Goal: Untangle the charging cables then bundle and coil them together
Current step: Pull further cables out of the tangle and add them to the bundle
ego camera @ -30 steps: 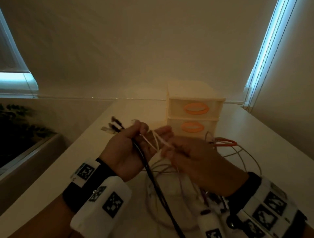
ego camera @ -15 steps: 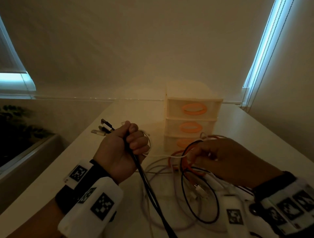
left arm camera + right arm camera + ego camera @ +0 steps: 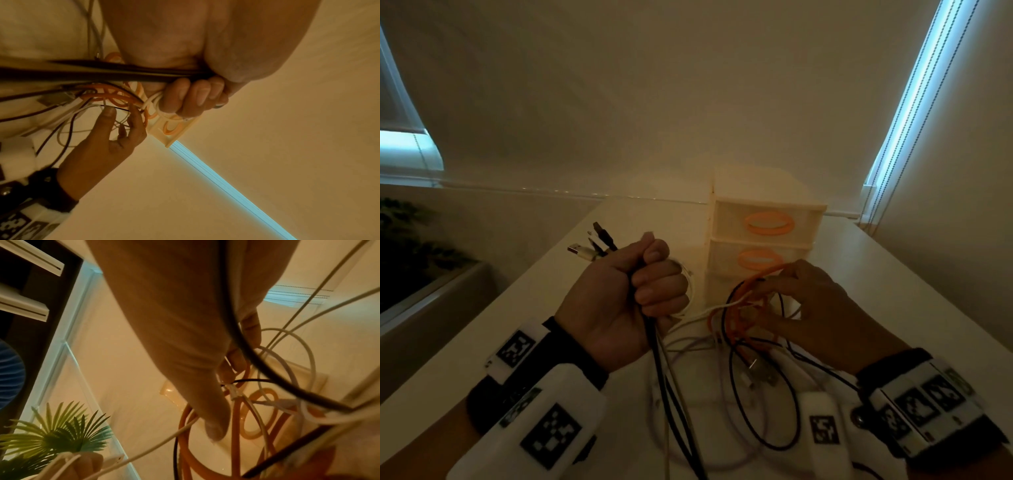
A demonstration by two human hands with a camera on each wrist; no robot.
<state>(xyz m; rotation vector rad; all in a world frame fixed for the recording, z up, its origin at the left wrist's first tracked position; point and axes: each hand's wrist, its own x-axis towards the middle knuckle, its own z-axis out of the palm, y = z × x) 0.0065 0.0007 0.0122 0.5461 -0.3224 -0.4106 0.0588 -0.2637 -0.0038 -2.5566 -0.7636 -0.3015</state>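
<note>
loose black and white cables (image 3: 753, 404) lay looped on the white table (image 3: 493, 335). above, the left hand (image 3: 619, 301) fisted several cable ends; the right hand (image 3: 811, 308) pinched the orange cable (image 3: 732, 308) before the drawer unit (image 3: 763, 236).

Counts on the white table (image 3: 482, 342)

Two hands: the left hand (image 3: 619, 301) and the right hand (image 3: 815, 308). One orange cable (image 3: 748, 284). Black and white cables overlap too much to count. About four plug ends (image 3: 594, 245) stick out above the left fist. One drawer unit (image 3: 763, 240), three drawers showing.
</note>
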